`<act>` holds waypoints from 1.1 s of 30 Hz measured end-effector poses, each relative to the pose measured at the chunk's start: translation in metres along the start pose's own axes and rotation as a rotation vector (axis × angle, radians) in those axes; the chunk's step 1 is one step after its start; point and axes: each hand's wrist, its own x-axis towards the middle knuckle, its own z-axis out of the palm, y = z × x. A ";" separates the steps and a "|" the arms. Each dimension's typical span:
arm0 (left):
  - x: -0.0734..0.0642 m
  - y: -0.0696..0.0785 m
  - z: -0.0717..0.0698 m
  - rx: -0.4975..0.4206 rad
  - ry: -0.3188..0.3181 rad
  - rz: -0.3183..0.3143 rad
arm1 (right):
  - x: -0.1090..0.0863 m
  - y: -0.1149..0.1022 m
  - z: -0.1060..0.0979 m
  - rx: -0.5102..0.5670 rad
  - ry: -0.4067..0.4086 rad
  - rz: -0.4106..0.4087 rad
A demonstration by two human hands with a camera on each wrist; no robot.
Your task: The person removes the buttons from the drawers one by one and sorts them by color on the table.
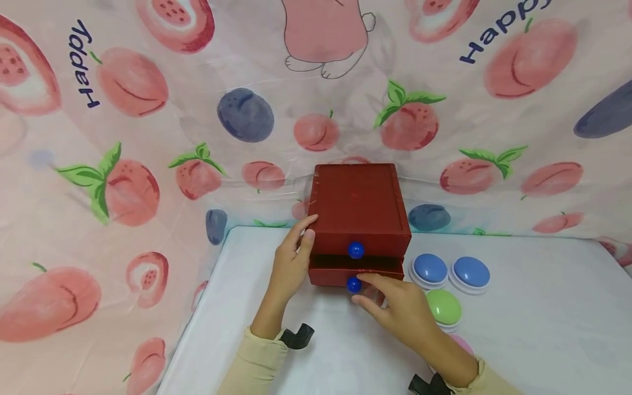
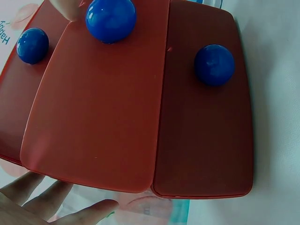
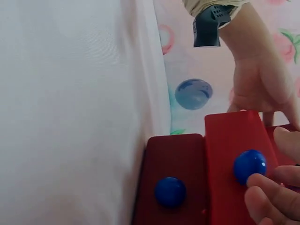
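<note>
A small red-brown drawer cabinet [image 1: 353, 203] with blue ball knobs stands on the white table. Its middle drawer [image 2: 96, 108] sticks out past the top drawer [image 2: 14, 98] and the bottom drawer [image 2: 204, 136]. My left hand [image 1: 291, 263] rests along the cabinet's left side, its fingers extended. At the pulled-out drawer, my right hand [image 1: 402, 307] has a fingertip right at the blue knob [image 1: 353, 285] and the drawer's top edge. Its thumb lies below the knob, with a gap between them.
Right of the cabinet are two blue round push buttons [image 1: 429, 269], a green one [image 1: 444, 307] and a pink one [image 1: 461, 344], partly hidden by my right arm. A fruit-printed cloth [image 1: 316, 99] hangs behind the table [image 1: 543, 307].
</note>
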 end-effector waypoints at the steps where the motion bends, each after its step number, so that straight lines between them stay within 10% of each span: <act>1: 0.000 0.000 0.000 0.001 -0.002 0.000 | 0.000 0.000 0.001 0.005 -0.017 0.020; 11: 0.000 -0.001 0.001 -0.007 -0.006 -0.003 | 0.002 0.006 0.015 0.162 -0.051 0.144; 33: 0.000 0.000 0.000 -0.009 -0.006 0.017 | 0.014 0.016 0.023 0.171 0.001 0.135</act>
